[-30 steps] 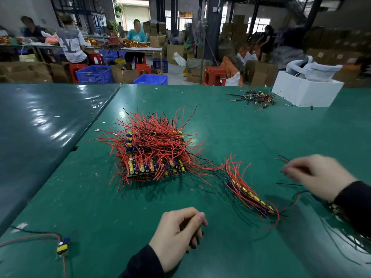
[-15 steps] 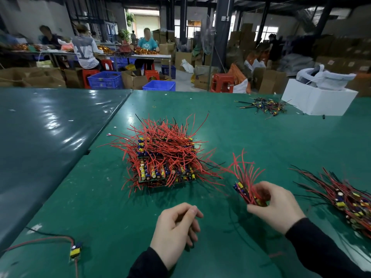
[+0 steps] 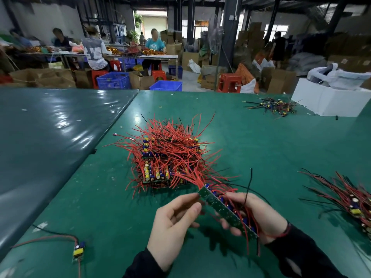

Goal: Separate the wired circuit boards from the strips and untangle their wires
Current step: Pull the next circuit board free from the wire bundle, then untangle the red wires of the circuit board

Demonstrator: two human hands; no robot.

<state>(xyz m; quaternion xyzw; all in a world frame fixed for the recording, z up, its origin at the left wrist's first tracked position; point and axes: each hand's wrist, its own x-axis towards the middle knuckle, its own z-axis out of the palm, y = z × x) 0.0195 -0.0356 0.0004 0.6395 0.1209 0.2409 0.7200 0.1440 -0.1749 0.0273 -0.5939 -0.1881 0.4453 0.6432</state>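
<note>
My right hand (image 3: 259, 217) grips a green strip of circuit boards (image 3: 224, 211) with red and black wires, lifted above the green table (image 3: 261, 149). The strip runs diagonally from upper left to lower right. My left hand (image 3: 172, 223) is raised beside it, its index fingertip touching the strip's upper end. Behind the hands lies a big stack of board strips (image 3: 168, 155) bristling with red wires. A pile of wired boards (image 3: 353, 199) lies at the right edge.
One single wired board (image 3: 78, 251) lies at the near left. A small heap of boards with wires (image 3: 275, 106) and a white box (image 3: 325, 101) sit at the far right. A darker table (image 3: 50, 137) adjoins on the left. People work at tables in the background.
My right hand picked the strip up off the table and brought it toward me. My left hand rose from the table to meet the strip's end.
</note>
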